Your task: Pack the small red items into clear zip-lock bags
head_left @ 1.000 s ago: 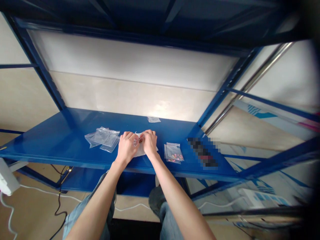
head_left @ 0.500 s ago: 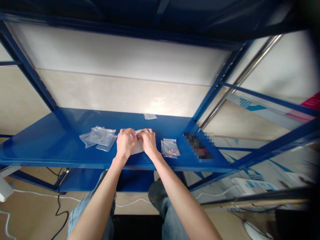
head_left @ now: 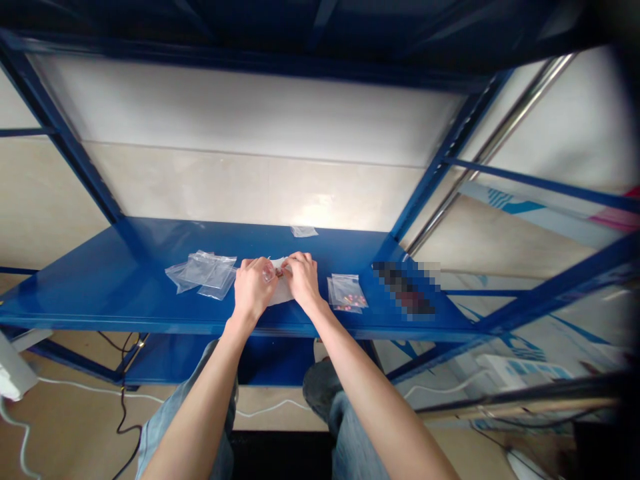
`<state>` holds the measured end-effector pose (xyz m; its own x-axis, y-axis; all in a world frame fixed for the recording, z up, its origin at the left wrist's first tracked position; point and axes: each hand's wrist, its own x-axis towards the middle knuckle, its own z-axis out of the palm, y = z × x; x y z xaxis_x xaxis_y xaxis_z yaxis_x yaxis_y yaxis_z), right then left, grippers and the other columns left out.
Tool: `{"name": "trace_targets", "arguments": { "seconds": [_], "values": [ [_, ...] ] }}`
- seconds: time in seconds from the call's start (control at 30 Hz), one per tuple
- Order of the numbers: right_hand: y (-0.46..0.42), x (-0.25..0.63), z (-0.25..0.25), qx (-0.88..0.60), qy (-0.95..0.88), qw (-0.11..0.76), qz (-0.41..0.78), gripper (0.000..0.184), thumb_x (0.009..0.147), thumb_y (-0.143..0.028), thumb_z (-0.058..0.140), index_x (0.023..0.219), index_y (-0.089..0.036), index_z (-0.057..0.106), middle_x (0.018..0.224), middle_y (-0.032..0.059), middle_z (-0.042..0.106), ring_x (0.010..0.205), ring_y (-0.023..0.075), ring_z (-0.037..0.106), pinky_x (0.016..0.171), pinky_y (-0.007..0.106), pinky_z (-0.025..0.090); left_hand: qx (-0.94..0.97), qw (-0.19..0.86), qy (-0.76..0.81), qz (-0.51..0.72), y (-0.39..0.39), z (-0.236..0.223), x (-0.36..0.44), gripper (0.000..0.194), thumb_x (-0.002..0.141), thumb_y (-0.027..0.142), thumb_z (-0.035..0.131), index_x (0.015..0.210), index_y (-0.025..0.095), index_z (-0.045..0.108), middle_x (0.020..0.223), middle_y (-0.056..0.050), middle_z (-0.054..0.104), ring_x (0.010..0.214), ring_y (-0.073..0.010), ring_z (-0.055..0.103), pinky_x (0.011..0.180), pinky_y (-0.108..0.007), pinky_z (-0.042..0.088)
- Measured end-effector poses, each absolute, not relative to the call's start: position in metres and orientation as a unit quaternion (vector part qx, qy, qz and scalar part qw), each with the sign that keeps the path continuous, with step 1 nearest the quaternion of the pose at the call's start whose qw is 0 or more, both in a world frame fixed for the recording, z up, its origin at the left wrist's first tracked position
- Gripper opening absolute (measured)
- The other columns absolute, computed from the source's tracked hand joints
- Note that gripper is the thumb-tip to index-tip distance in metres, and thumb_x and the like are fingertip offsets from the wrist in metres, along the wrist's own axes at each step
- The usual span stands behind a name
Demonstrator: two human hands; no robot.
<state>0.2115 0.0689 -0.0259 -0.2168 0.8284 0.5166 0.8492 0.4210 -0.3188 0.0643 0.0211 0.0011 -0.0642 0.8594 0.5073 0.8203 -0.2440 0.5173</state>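
Left hand is holding a clear item | right hand is curling inward, grip unclear | brown bits are showing again; handling is continuing

On a blue metal shelf, the left hand curls around a clear, round-looking plastic item, possibly a small container. The right hand meets it, fingertips bent over small brownish bits above a white sheet. Overlapping clear zip bags lie beside the left hand; near the right lie bead bags holding small pinkish pieces. Another clear bag rests at the back edge.
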Motion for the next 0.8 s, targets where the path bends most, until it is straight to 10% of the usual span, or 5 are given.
{"name": "trace_targets", "arguments": {
  "seconds": [0.8],
  "values": [
    [0.022, 0.199, 0.007, -0.450, -0.764, 0.461, 0.025, 0.017, 0.095, -0.018, 0.060, 0.092, -0.026, 0.075, 0.107, 0.0065, 0.065, 0.108, 0.0244, 0.052, 0.096, 0.039, 0.044, 0.695, 0.016, 0.608, 0.385, 0.018, 0.004, 0.071, 0.009, 0.084, 0.019, 0.062, 0.090, 0.023, 0.068, 0.094, -0.007, 0.071, 0.099, -0.0288, 0.059, 0.080, -0.036, 0.045]
  ]
}}
